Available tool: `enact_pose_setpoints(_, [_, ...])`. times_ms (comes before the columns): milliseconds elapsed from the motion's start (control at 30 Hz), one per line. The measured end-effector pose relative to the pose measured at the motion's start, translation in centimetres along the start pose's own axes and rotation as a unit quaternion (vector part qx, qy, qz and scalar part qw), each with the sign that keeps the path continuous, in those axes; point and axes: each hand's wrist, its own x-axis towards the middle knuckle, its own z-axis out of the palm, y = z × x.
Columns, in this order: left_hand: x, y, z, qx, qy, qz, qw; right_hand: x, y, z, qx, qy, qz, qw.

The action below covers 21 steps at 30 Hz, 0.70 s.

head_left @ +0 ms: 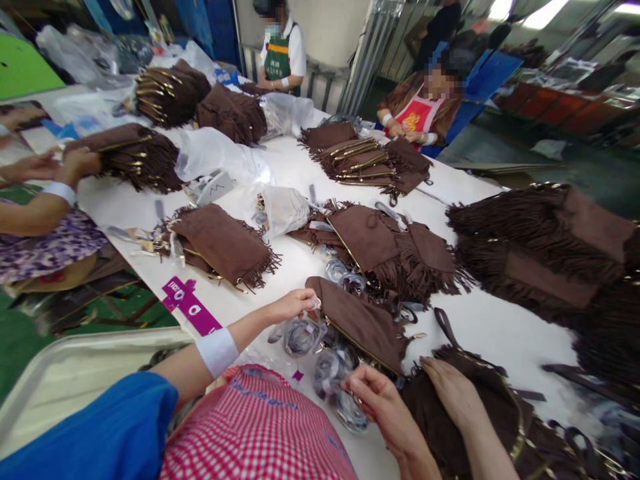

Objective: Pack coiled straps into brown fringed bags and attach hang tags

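Observation:
My left hand (300, 303), with a white cuff at its wrist, pinches the upper left end of a brown bag (357, 317), by a small ring or tab. The bag lies tilted on the table, its gold zip edge toward me. My right hand (373, 397) is closed in a pinch just below the bag, over coiled grey straps in plastic wrap (333, 370). A small shiny piece shows at its fingertips, too small to name. Another coil (303, 337) lies under my left hand. To the right, another person's hand (453, 390) rests flat on a dark brown bag (480, 387).
Fringed brown bags (370, 240) lie across the white table (295, 157), with a tall stack (550, 247) at the right. A purple printed strip (195, 310) marks the near left edge. A cream bin (90, 357) stands below. Co-workers are at the left and far side.

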Motion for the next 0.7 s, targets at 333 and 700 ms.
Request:
enact_pose_setpoints(333, [2.5, 2.0, -2.6, 0.071, -0.006, 0.012, 0.997, -0.4, 0.0, 3.9, -0.133, -0.033, -0.026, 0.990])
enact_pose_setpoints(700, [2.5, 3.3, -4.2, 0.213, -0.056, -0.043, 0.975, 4.1, 1.5, 5.9, -0.255, -0.100, 0.000, 0.962])
